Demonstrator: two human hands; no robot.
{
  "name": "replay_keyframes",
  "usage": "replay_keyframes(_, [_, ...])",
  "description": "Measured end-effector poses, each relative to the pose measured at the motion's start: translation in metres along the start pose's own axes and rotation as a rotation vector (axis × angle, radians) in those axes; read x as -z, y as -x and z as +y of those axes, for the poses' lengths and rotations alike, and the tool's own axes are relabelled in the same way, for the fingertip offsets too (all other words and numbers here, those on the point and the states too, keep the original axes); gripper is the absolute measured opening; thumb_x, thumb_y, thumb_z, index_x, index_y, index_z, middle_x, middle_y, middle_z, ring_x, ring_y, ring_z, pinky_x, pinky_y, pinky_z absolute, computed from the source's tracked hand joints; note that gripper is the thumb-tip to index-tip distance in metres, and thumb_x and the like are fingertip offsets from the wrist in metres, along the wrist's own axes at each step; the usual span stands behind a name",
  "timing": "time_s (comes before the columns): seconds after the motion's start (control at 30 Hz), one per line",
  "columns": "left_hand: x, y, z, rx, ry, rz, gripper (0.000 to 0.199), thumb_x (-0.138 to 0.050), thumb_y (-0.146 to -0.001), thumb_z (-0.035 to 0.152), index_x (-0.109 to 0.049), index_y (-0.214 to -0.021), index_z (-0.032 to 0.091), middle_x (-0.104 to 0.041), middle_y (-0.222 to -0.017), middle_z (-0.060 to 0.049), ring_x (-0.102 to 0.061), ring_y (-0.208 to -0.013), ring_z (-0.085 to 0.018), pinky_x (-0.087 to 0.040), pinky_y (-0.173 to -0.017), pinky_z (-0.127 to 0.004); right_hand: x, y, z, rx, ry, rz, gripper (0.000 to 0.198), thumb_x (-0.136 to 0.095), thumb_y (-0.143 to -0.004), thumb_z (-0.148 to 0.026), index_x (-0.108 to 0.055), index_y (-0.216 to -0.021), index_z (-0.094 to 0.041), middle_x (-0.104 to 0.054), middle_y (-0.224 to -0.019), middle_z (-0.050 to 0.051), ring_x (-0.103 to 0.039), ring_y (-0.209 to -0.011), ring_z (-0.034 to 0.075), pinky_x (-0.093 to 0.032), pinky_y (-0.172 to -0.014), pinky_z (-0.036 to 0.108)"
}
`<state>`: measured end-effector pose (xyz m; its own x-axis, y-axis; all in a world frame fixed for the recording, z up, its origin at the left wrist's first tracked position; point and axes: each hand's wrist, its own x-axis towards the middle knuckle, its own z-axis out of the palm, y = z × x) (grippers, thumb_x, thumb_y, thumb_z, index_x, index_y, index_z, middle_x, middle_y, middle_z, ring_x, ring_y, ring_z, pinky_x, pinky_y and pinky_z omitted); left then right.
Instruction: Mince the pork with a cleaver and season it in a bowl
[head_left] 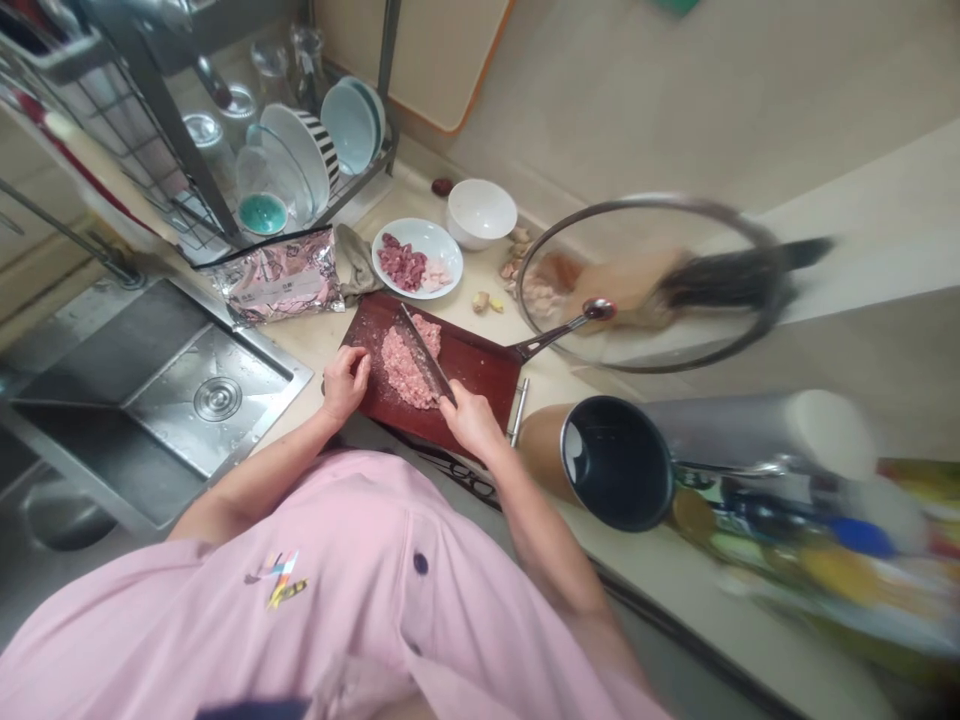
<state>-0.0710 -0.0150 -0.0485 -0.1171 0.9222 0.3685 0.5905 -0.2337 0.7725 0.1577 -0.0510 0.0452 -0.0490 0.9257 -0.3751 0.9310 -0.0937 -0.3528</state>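
A dark red cutting board (480, 372) lies on the counter in front of me. On it is a flattened heap of minced pink meat (401, 368). My right hand (472, 422) is closed round the handle of a cleaver (421, 345), whose blade lies slantwise across the mince. At the board's left edge rests my left hand (347, 383), its fingers curled in and nothing visible in them. Just behind the board, a white plate (416, 230) carries diced dark red meat (403, 262) and paler pieces (435, 275).
A steel sink (187, 390) is at the left. Behind stand a dish rack (352, 190), a foil bag (281, 275) and a white bowl (481, 212). Ginger pieces (481, 301) lie near a large glass lid (652, 365). A dark pot (619, 465) and blurred bottles stand right.
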Motion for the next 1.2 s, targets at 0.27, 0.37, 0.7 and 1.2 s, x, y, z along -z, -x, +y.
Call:
replay_keyframes(0.27, [0.000,0.000,-0.001,0.010,0.002,-0.013,0.016,-0.051,-0.090,0.028,-0.062,-0.091,0.018,-0.063,-0.083,-0.005,-0.058,-0.075,-0.015,-0.046,-0.070,-0.028,0.000,-0.007,0.008,-0.055,-0.030,0.051,0.033,-0.041,-0.092,-0.030,-0.058,-0.116,-0.015,-0.071,-0.094,0.014,-0.067,-0.086,0.027,-0.044,-0.073,0.031])
replay_keyframes(0.37, [0.000,-0.001,-0.001,0.006,0.001,-0.009,0.015,-0.051,-0.090,0.028,-0.062,-0.090,0.017,-0.063,-0.083,-0.005,-0.058,-0.075,-0.015,-0.046,-0.071,-0.028,0.000,-0.008,0.010,-0.034,-0.046,0.081,0.035,-0.041,-0.093,-0.033,-0.057,-0.118,-0.016,-0.071,-0.097,0.013,-0.066,-0.088,0.027,-0.045,-0.075,0.031])
replay_keyframes(0.7, [0.000,-0.001,0.000,0.006,0.005,-0.001,0.015,-0.051,-0.090,0.028,-0.062,-0.091,0.018,-0.064,-0.084,-0.005,-0.058,-0.075,-0.015,-0.046,-0.071,-0.028,0.002,-0.006,0.003,-0.026,-0.045,0.108,0.035,-0.039,-0.094,-0.033,-0.055,-0.121,-0.016,-0.071,-0.096,0.013,-0.067,-0.087,0.027,-0.045,-0.074,0.031])
replay_keyframes(1.2, [0.001,-0.001,0.001,0.035,-0.008,-0.009,0.016,-0.051,-0.090,0.029,-0.062,-0.092,0.018,-0.064,-0.085,-0.006,-0.059,-0.077,-0.016,-0.047,-0.073,-0.029,-0.001,-0.004,-0.012,0.031,-0.002,0.008,0.040,-0.041,-0.094,-0.033,-0.053,-0.129,-0.018,-0.071,-0.099,0.013,-0.068,-0.090,0.027,-0.047,-0.075,0.031])
